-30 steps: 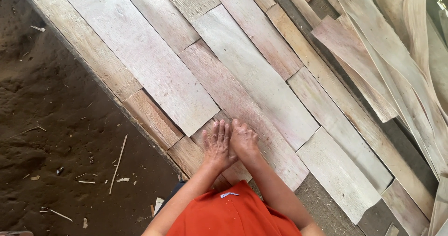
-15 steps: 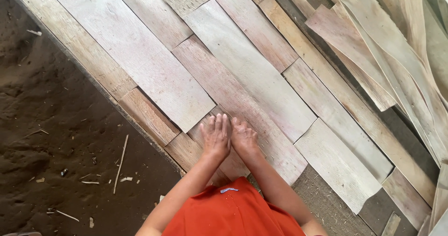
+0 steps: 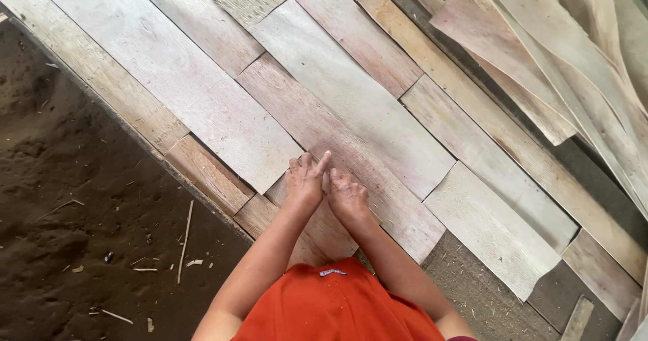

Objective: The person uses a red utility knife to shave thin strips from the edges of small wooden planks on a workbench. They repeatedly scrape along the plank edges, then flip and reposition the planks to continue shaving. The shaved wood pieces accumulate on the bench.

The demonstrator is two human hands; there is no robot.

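My left hand [image 3: 305, 181] and my right hand [image 3: 347, 194] rest side by side on a long pinkish veneer sheet [image 3: 337, 142] that lies among other thin wood sheets on the ground. The left hand's fingers are spread, one finger lifted toward the right. The right hand lies flatter, fingers slightly curled, against the same sheet. Neither hand grips anything. A wide pale sheet [image 3: 182, 91] lies to the left of my hands and another pale sheet [image 3: 361, 95] to the right. An orange sleeve or shirt [image 3: 337, 307] covers the bottom centre.
Dark soil [image 3: 74, 233] with scattered wood splinters [image 3: 183, 240] fills the left. Several curled loose veneer strips [image 3: 574, 58] are piled at the upper right. A bare patch of ground [image 3: 472, 294] shows at the lower right, beside a short pale sheet [image 3: 496, 226].
The view has drifted slightly; my hands stay together on the pinkish sheet. The left hand's fingers have spread and one has lifted.
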